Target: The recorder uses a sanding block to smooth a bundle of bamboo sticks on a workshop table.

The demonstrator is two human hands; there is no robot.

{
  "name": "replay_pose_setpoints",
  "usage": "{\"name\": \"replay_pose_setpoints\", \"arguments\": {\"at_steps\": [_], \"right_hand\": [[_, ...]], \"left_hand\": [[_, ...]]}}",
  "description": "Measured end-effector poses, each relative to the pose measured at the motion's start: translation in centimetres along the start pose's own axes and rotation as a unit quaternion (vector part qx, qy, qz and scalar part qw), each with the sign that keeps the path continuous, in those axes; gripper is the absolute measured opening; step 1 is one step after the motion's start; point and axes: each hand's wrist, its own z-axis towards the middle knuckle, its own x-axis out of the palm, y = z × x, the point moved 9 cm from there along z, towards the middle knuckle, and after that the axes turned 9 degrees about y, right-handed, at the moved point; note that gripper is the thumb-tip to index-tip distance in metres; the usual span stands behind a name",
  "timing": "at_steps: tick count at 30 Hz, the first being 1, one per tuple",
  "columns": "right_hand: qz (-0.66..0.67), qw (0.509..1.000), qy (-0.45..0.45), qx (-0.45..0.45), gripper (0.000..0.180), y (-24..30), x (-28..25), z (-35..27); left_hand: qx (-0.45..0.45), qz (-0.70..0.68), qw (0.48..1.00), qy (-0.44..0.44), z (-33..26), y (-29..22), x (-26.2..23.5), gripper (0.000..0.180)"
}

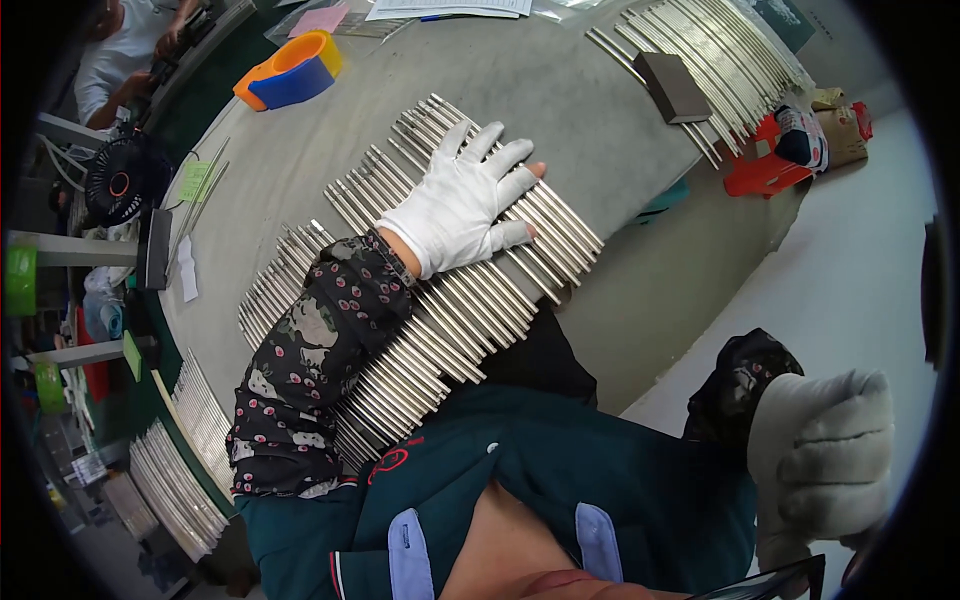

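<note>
Closest to view, the white-gloved right hand (822,460) is raised well off the grey worktop (570,110), its fingers folded in; whether it grasps anything cannot be told. A dark floral sleeve (740,385) covers its wrist, and the dark thin frame of a pair of glasses (815,575) shows just below it. The dark green shirt (600,450) with pale blue tabs (408,550) faces the worktop's near edge. Along that edge lies a long row of slim, silvery metal rods (480,310), side by side, their ends staggered. The left arm, in a black floral sleeve (330,330), reaches over the row, and the white-gloved left hand (460,205) rests palm down on the rods toward the row's right end, fingers spread and clasping nothing, with two bare fingertips (537,170) poking out. By the worktop's left edge are a white paper strip (188,268) and a pale green note (195,182). Near the far left corner stands an orange-and-blue plastic tape dispenser (290,75); white printed sheets (450,8) lie at the far edge. Toward the far right corner, a dark rectangular block (672,88) sits on more silvery rods (720,60). Beyond the left edge are a black round fan (125,180) and a person in white (120,65).
</note>
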Motion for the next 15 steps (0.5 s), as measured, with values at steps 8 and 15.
{"name": "replay_pose_setpoints", "arguments": {"at_steps": [8,15], "right_hand": [[-0.077,0.995,0.003,-0.070,0.026,3.2,-1.9,1.0],[-0.001,0.984,-0.175,0.034,0.032,-1.8,-1.7,-2.8]], "left_hand": [[-0.019,0.016,1.000,0.015,2.2,0.5,0.0,0.075],[0.021,0.028,0.998,0.058,-0.3,-0.9,0.0,0.082]]}}
